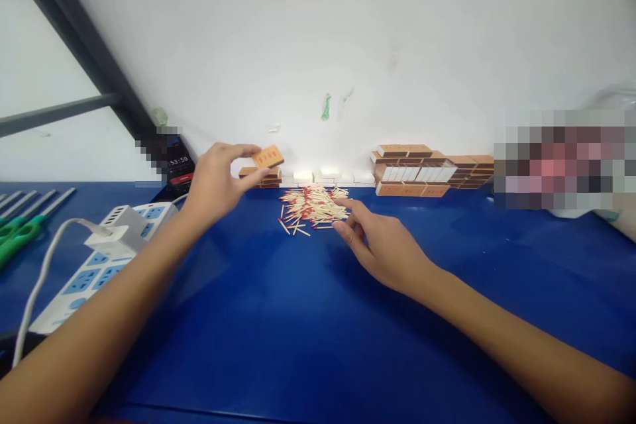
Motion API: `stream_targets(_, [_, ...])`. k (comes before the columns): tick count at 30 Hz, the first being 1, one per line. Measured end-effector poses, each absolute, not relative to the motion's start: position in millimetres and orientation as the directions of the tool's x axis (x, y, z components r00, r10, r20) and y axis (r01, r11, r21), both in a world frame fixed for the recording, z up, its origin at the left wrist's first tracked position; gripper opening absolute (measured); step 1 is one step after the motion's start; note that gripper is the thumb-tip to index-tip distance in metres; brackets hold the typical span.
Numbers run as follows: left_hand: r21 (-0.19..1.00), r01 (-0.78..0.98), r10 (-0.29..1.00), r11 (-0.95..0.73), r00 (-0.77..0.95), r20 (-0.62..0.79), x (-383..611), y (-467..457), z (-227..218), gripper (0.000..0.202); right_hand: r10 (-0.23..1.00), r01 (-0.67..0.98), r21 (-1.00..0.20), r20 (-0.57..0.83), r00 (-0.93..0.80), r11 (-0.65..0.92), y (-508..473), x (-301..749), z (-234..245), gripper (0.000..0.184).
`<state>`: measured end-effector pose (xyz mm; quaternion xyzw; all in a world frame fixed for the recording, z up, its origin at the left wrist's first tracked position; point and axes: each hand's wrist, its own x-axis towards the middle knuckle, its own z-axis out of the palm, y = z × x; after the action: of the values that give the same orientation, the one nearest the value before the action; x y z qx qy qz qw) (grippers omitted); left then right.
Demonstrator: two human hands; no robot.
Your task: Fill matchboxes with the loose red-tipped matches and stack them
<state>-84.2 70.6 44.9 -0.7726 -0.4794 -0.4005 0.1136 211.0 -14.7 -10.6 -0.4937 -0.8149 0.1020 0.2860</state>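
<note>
My left hand [213, 182] grips an orange matchbox [269, 157] by its edge between thumb and fingers. The matchbox is just above a small stack of matchboxes [263, 182] by the wall. My right hand [380, 242] is at the right edge of a heap of red-tipped matches [315, 205]. Its thumb and forefinger are apart, with no match visible between them; the other fingers are partly hidden. A few loose matches [297, 228] lie at the front of the heap. White matchbox trays [330, 175] line the wall behind it.
More matchboxes [412, 189] are stacked on the right against the wall. On the left lie a power strip [82, 281] with a white charger [116, 238] and cable, green-handled scissors [24, 235] and a phone [179, 162]. A blurred-out patch covers the far right.
</note>
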Motion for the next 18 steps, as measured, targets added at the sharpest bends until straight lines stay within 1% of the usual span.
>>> stream_targets(2, [0.191,0.843,0.667,-0.503,0.238,0.706,-95.1,93.6,50.5,0.032,0.854,0.763,-0.404,0.365,-0.371,0.505,-12.9,213.3,-13.1,0.050])
stream_targets(4, [0.230,0.828,0.703,-0.511,0.249,0.666,-102.2,114.0,47.6,0.024,0.844,0.774,-0.365,0.370,-0.389,0.517,-11.5,214.4,-15.5,0.047])
stream_targets(5, [0.240,0.830,0.718,-0.503,0.246,0.651,-104.3,122.8,43.9,0.026,0.840,0.781,-0.345,0.371,-0.396,0.520,-10.6,215.0,-16.4,0.046])
stream_targets(8, [0.291,0.802,0.759,-0.522,0.281,0.587,-105.7,141.8,30.0,0.040,0.844,0.804,-0.305,0.355,-0.402,0.510,-7.2,217.7,-17.9,0.043])
stream_targets(10, [0.292,0.795,0.769,-0.531,0.309,0.559,-104.5,147.3,22.9,0.040,0.851,0.816,-0.294,0.344,-0.397,0.499,-4.9,220.0,-18.2,0.040])
stream_targets(14, [0.232,0.821,0.753,-0.521,0.315,0.578,-100.3,145.7,16.2,0.026,0.839,0.804,-0.290,0.354,-0.414,0.519,-2.7,223.4,-18.1,0.037])
stream_targets(16, [0.166,0.840,0.732,-0.516,0.333,0.594,-96.8,142.8,14.3,0.027,0.833,0.798,-0.290,0.359,-0.420,0.528,-2.9,223.6,-17.9,0.036])
stream_targets(18, [0.065,0.862,0.720,-0.503,0.376,0.583,-92.1,140.5,12.9,0.034,0.833,0.801,-0.282,0.356,-0.424,0.529,-3.5,222.9,-17.6,0.036])
